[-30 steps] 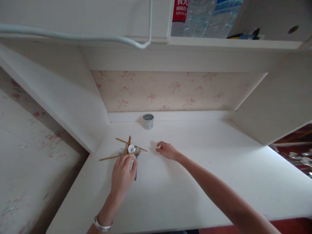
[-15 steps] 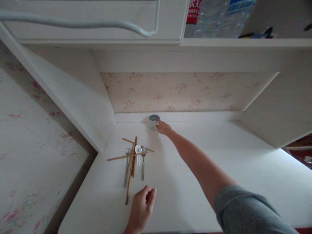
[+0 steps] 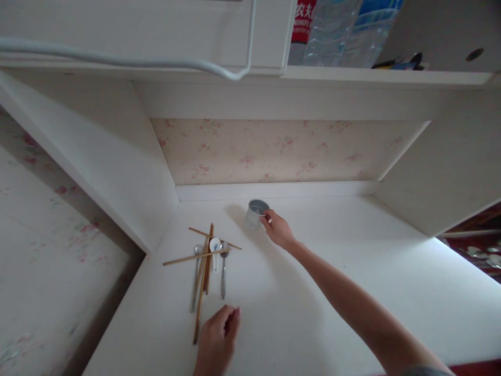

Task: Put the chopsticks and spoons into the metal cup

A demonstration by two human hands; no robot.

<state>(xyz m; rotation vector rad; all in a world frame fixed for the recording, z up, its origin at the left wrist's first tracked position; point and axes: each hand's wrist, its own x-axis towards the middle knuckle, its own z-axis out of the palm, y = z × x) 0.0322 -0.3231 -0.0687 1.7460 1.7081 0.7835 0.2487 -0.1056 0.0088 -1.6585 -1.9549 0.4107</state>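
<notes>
My right hand (image 3: 278, 230) pinches the rim of a grey utensil holder (image 3: 252, 219) with holes in its base and side. The holder is tilted and appears lifted a little off the white tabletop. My left hand (image 3: 217, 337), curled into a loose fist with nothing visible in it, is near the front of a loose pile of utensils. In that pile several wooden chopsticks (image 3: 199, 313) lie crossed over one another. Among them are a white ceramic spoon (image 3: 215, 246) with a blue mark, a metal spoon (image 3: 223, 274) on the right and another metal spoon (image 3: 194, 284) on the left.
White side panels and a floral back wall (image 3: 254, 151) enclose the white tabletop (image 3: 313, 308). Overhead, a cabinet door with a long handle (image 3: 156, 62) adjoins a shelf holding plastic bottles (image 3: 332, 31). Some shiny items (image 3: 485, 253) lie beyond the right edge.
My right hand has drawn the utensil holder away from the back edge, towards me and slightly right, and tilted it. My left hand stays curled beside the utensils. The view has shifted slightly.
</notes>
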